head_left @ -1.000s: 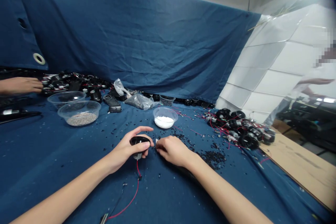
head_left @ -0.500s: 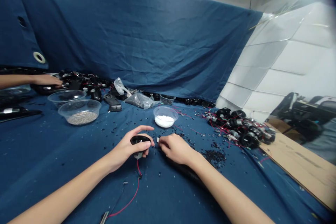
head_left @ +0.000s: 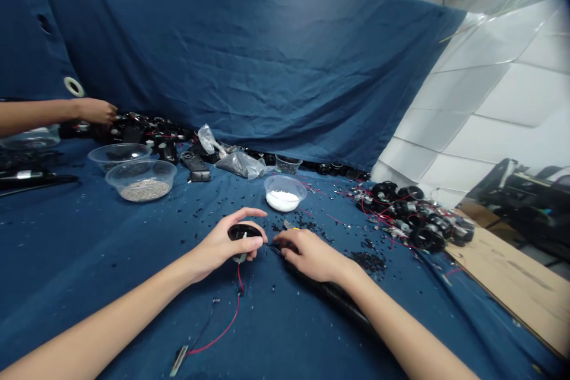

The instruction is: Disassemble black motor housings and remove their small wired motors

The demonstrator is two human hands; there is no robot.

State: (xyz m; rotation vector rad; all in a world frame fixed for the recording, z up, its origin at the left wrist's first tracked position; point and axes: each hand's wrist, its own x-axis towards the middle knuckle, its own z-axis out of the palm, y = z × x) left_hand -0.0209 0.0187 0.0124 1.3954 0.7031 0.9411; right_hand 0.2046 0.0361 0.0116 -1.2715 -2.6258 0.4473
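Black round housing (head_left: 243, 231) held in left hand (head_left: 220, 247), fingers curled over the top and thumb side, a glossy plastic cap with a small pale mark and a short grey metal end poking out below. Red wire (head_left: 235, 317) runs from it down the cloth toward the near edge of the bench, ending near a flat metal strip (head_left: 179, 361); thin black wire (head_left: 205, 323) lies alongside. Housing sits mid-bench, held just above blue cloth (head_left: 80, 249), well in from the near edge. Right hand (head_left: 312, 255) just beside it, fingers curled down, narrow, at the cloth near the housing; can't tell if it's holding anything, small dark bits under the fingertips. Black plastic granules (head_left: 367, 262) scattered around both hands, thickest right of the right hand. Clear plastic bowl of white granules (head_left: 284, 193) ahead; clear bowl of grey granules (head_left: 141, 182) and another clear bowl (head_left: 119, 154) toward the far left. Crumpled plastic bag (head_left: 238, 164) along the far edge. Heap of black round parts with red wires (head_left: 412, 218) at right, by cardboard sheet (head_left: 503, 273). Co-worker's hand (head_left: 92, 110) at the far left corner, over a heap of black parts (head_left: 129, 132).
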